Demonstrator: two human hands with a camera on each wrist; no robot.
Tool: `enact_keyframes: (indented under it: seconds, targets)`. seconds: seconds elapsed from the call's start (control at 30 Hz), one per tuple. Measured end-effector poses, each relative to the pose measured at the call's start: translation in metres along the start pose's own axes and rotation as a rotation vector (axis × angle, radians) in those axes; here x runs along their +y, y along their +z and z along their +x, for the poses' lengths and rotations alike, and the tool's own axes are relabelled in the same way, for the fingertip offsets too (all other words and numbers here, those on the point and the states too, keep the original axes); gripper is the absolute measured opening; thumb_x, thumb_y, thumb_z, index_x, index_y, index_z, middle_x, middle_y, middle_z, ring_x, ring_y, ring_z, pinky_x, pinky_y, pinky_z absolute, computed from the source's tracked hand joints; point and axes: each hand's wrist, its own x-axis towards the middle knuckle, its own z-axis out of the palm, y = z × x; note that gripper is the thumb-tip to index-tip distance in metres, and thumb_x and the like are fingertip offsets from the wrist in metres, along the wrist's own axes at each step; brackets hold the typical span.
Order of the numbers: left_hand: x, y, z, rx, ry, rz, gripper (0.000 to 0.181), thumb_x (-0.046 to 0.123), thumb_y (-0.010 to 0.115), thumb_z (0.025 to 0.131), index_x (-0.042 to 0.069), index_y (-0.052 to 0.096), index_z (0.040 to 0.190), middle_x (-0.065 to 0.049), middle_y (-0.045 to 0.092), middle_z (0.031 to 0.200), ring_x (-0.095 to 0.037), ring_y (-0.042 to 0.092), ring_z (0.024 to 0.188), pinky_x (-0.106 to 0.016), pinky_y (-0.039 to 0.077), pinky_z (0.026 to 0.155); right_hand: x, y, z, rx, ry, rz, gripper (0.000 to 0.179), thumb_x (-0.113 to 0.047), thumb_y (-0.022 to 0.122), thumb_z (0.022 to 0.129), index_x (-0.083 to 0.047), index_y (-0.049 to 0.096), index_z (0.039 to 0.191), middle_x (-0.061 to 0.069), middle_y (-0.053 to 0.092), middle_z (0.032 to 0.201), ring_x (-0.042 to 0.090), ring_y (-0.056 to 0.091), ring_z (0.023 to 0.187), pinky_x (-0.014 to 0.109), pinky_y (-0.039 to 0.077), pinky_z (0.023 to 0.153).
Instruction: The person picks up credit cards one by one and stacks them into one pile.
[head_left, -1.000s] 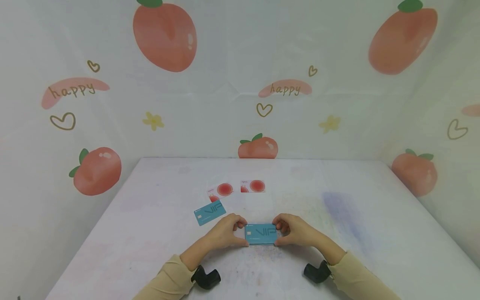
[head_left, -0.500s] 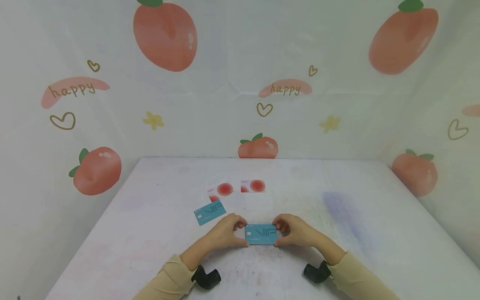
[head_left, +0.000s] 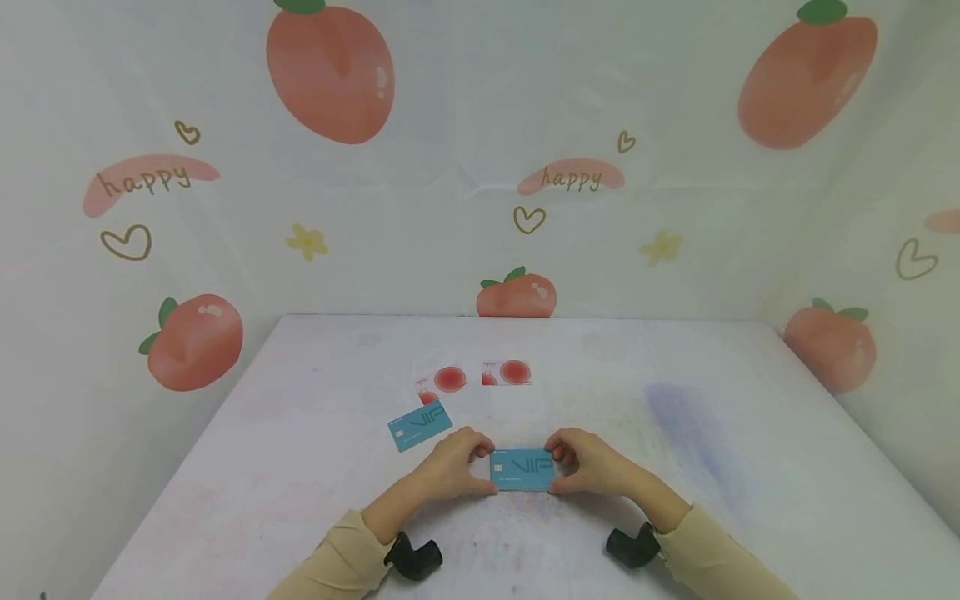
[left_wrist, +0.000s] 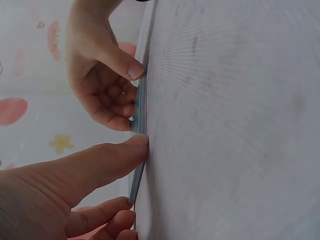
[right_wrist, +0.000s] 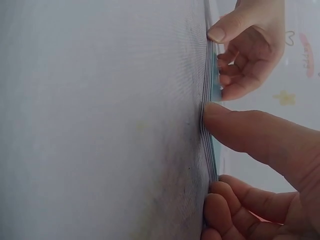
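A neat stack of teal VIP cards [head_left: 522, 470] lies flat on the table in the head view, its long edge facing me. My left hand [head_left: 459, 462] pinches the left end between thumb and fingers. At the right end my right hand [head_left: 588, 462] grips the stack the same way. Both wrist views show the stack edge-on, several thin layers aligned: the card stack [left_wrist: 140, 115] on the left wrist side, and the same stack [right_wrist: 209, 100] from the right. Beyond my left hand lies a single teal VIP card [head_left: 420, 426], tilted on the table.
Two white cards with red round prints lie farther back: an angled card [head_left: 450, 379], its near corner by the single teal card, and a straight card [head_left: 514, 372]. The white table [head_left: 300, 467] meets a fruit-printed backdrop [head_left: 420, 250]. Black wrist mounts [head_left: 415, 557] hang under both sleeves.
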Motion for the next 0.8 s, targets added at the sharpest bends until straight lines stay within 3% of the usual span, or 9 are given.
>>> enact_keyframes:
  seconds: [0.37, 0.8]
  targets:
    - [0.0023, 0.001, -0.0012, 0.001, -0.008, 0.044, 0.046, 0.021, 0.079, 0.071, 0.002, 0.06, 0.108, -0.003, 0.056, 0.095, -0.015, 0.048, 0.086, -0.029, 0.044, 0.079, -0.0038, 0.0012, -0.0018, 0.018, -0.038, -0.055, 0.044, -0.017, 0.077, 0.072, 0.001, 0.056, 0.105, 0.004, 0.058, 0.091, 0.012, 0.052, 0.081, 0.024, 0.046, 0.073]
    - [0.0009, -0.0006, -0.0009, -0.014, -0.009, 0.033, 0.051, 0.023, 0.08, 0.071, 0.002, 0.059, 0.113, -0.003, 0.055, 0.095, -0.015, 0.046, 0.086, -0.027, 0.043, 0.077, -0.0007, 0.0002, -0.0005, -0.001, -0.012, -0.041, 0.045, -0.02, 0.078, 0.072, 0.001, 0.056, 0.105, 0.003, 0.058, 0.092, 0.012, 0.053, 0.082, 0.024, 0.046, 0.074]
